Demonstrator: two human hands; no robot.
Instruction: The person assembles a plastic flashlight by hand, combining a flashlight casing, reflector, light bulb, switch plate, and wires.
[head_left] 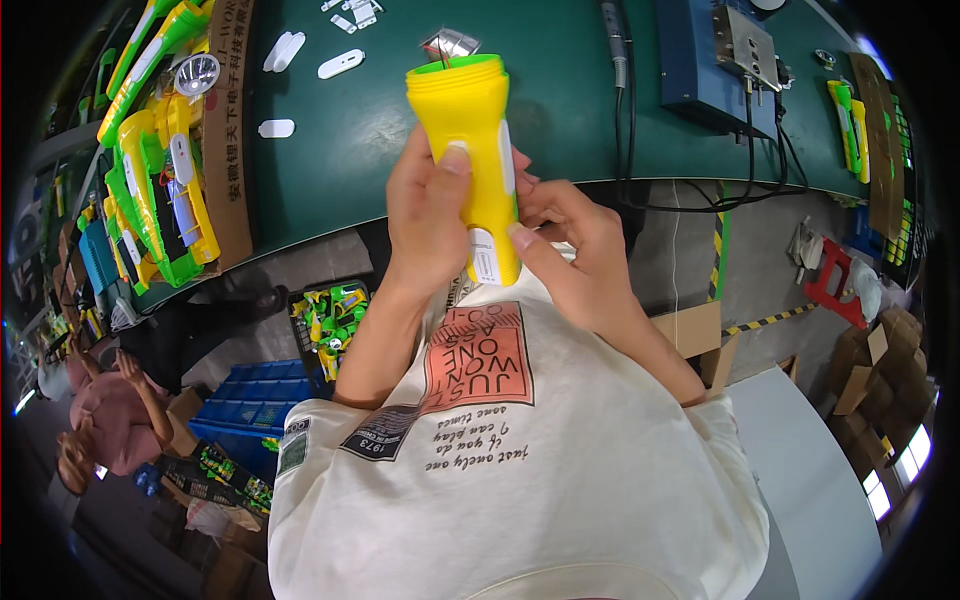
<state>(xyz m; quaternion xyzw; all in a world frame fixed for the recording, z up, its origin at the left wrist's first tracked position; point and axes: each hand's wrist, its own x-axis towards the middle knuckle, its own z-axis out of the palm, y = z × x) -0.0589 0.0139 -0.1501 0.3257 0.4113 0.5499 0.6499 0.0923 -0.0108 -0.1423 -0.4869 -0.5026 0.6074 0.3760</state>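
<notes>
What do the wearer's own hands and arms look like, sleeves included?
The left hand and right hand wear no visible gloves, rings or watch. The forearms are bare below off-white sleeves; the left sleeve carries a dark green patch.

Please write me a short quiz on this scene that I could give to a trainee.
1. Multiple choice: compared with the yellow torch body, where on the green table does the blue boxy unit stand? A: to the left. B: to the right.
2. True or false: the wide end of the yellow torch body points toward the wearer's chest.
3. Fill in: of the left grip and the right grip, ____ touch the yellow torch body.

Key:
1. B.
2. False; it points away from the wearer.
3. Both.
</notes>
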